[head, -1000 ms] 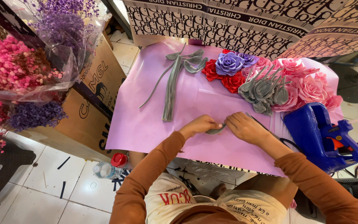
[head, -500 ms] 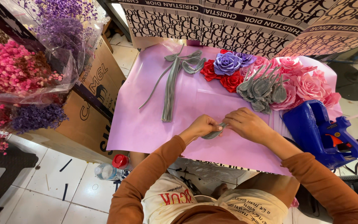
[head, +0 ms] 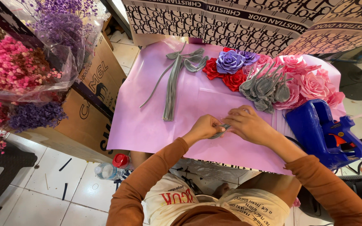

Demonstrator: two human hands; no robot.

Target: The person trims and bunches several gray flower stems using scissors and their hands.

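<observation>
Small grey-green strip (head: 219, 130) pinched over lilac paper (head: 147, 121)

matt lilac paper sheet (head: 147, 121), fuzzy grey stems (head: 171, 90), glossy blue plastic glue gun (head: 323, 132), crinkly clear cellophane (head: 70, 67).

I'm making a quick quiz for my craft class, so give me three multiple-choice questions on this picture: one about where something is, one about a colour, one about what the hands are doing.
1. Where is the blue glue gun?
A. by the right forearm
B. on the floor
C. on the cardboard box

2. What colour is the paper sheet on the table?
A. green
B. lilac pink
C. white

3. What do the left hand and right hand do?
A. rest apart
B. hold one grey strip together
C. grip the bottle

Answers: 1 A, it lies at the sheet's right edge; 2 B, lilac pink throughout; 3 B, both pinch the strip.
</observation>
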